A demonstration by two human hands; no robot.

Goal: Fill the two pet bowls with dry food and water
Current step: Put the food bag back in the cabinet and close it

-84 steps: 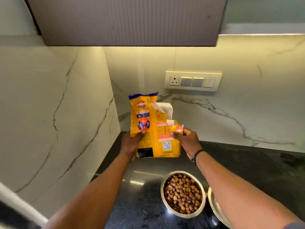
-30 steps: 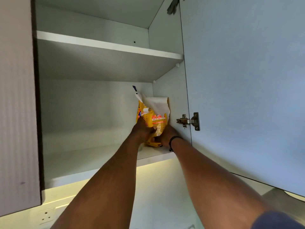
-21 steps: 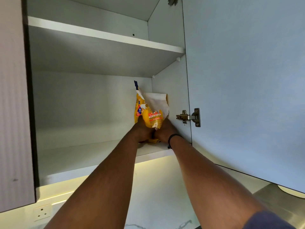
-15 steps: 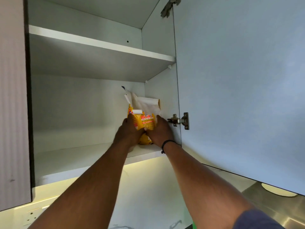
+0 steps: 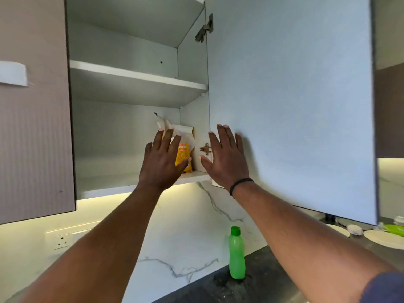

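The yellow pet food bag [image 5: 184, 153] stands upright on the lower shelf [image 5: 122, 182] of the open wall cabinet, against its right wall, with its white top folded. My left hand [image 5: 162, 159] is raised in front of the bag, fingers spread, holding nothing. My right hand [image 5: 226, 158] is just right of the bag, fingers apart, in front of the cabinet door's hinge edge. A green water bottle [image 5: 236, 253] with a green cap stands on the dark counter below. The two bowls are out of view.
The open cabinet door [image 5: 290, 101] hangs to the right of my hands. The upper shelf [image 5: 135, 76] holds nothing visible. A socket [image 5: 62, 239] sits on the marble wall at left. White plates [image 5: 384, 236] and a green dish lie on the counter at far right.
Both hands have let go of the food bag and drawn back with fingers spread; the bag now stands alone on the shelf. The view has shifted, showing the green bottle.
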